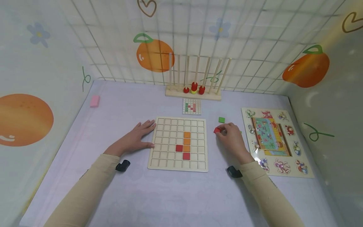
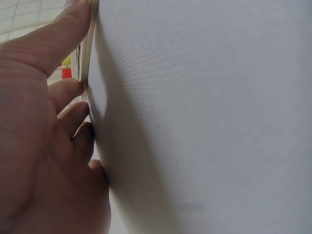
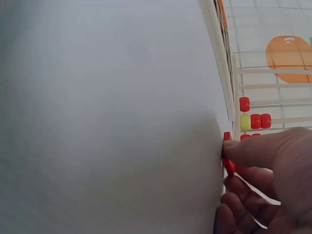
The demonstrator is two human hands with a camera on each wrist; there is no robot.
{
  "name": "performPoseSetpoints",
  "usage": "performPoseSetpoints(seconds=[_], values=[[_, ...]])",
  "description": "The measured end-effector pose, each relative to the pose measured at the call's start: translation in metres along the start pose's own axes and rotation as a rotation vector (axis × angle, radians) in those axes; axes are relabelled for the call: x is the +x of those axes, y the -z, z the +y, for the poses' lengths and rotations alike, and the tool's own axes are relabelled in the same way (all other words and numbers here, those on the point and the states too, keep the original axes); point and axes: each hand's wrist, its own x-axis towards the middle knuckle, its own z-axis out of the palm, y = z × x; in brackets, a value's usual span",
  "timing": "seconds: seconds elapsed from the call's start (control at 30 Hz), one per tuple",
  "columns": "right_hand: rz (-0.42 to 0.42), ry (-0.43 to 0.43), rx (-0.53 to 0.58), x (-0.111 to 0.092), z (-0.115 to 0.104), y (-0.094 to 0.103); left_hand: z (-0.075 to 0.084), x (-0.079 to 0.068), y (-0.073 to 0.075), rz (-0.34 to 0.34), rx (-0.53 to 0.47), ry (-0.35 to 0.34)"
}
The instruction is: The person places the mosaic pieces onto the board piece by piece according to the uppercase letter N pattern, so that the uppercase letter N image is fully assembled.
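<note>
Seeing right grip (image 1: 232, 137) pinch red tile (image 1: 216, 130), two-to-three o'clock from grid board (image 1: 167, 156) | I'd guess light, stiff; hold edges | left grip (image 1: 135, 137) spread

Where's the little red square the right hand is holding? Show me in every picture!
Head: right of centre, the red square is pinched by the right hand.
Left wrist: not in this picture.
Right wrist: right of centre, in the lower half, between thumb and fingers.
Shared landmark: the grid board, seen edge-on in both wrist views.
</note>
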Motion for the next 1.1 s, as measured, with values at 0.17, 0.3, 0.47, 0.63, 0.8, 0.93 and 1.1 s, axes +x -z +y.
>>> performPoseSetpoints(seconds=[0.17, 0.3, 0.47, 0.63, 0.8, 0.93, 1.1], values=[[-0.015, 0.006, 0.018, -0.0019, -0.0009, 0.0007, -0.0002, 0.0001, -0.0002, -0.001, 0.002, 0.004], [-0.018, 0.002, 0.036, -0.003, 0.0, 0.0004, -0.0016, 0.0003, -0.0009, 0.002, 0.0, 0.005], [-0.009, 0.005, 0.061, -0.0036, 0.0023, -0.0009, -0.0034, 0.0011, -0.0019, 0.003, 0.007, -0.001], [0.0, 0.004, 0.071, -0.0047, 0.003, -0.0019, -0.0042, 0.0013, -0.0025, 0.001, 0.01, -0.006], [-0.002, -0.011, 0.098, -0.0064, 0.0027, -0.0016, -0.0037, 0.0009, -0.0026, -0.002, 0.01, -0.003], [-0.01, -0.018, 0.113, -0.0079, 0.0019, -0.0007, -0.003, 0.0007, -0.0018, -0.003, 0.009, -0.002], [-0.015, -0.019, 0.113, -0.01, -0.0015, -0.0004, -0.0028, 0.0006, -0.0015, -0.003, 0.009, -0.002]])
